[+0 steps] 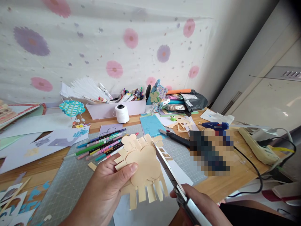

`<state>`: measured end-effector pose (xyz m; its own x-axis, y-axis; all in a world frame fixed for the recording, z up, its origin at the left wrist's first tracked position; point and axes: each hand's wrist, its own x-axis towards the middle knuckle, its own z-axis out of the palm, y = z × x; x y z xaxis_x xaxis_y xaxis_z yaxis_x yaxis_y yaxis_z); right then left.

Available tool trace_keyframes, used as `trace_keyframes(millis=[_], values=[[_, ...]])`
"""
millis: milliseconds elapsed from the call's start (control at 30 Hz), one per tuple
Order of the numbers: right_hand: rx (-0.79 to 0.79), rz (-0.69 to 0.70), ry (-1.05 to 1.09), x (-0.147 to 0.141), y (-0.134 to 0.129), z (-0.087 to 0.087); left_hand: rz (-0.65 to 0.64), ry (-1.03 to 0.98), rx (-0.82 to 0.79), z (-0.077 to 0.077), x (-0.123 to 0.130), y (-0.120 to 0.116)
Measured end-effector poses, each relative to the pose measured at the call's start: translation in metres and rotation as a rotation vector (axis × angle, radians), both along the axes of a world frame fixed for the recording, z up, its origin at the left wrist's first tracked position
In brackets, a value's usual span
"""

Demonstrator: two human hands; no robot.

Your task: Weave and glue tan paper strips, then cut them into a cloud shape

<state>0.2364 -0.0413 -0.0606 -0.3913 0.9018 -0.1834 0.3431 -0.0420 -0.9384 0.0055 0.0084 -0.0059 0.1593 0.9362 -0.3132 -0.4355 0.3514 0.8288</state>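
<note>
My left hand pinches a beige paper cut-out between thumb and fingers. The piece has a cloud-shaped middle, with narrow strips sticking out around its edge. In my right hand is a metal-bodied utility knife, its blade extended. The tip reaches the upper right part of the cut-out; whether it touches the paper I cannot tell. Beneath both hands a white sheet lies partly over the grey cutting mat. Part of my right hand's grip is hidden behind the knife handle.
Several coloured pens lie on the mat, behind my left hand. A white thread spool stands before a pen box. To the right are a blue glue gun, a power strip and a black cable. Paper scraps lie left.
</note>
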Motion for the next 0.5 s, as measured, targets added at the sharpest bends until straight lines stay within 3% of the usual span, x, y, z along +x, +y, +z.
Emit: trace_keyframes(millis=[233, 500], values=[[0.125, 0.02, -0.084, 0.01, 0.001, 0.026, -0.022, 0.058, 0.014, 0.001, -0.002, -0.001], [0.158, 0.084, -0.167, 0.017, 0.005, 0.031, -0.032, 0.07, 0.042, 0.001, -0.005, 0.002]])
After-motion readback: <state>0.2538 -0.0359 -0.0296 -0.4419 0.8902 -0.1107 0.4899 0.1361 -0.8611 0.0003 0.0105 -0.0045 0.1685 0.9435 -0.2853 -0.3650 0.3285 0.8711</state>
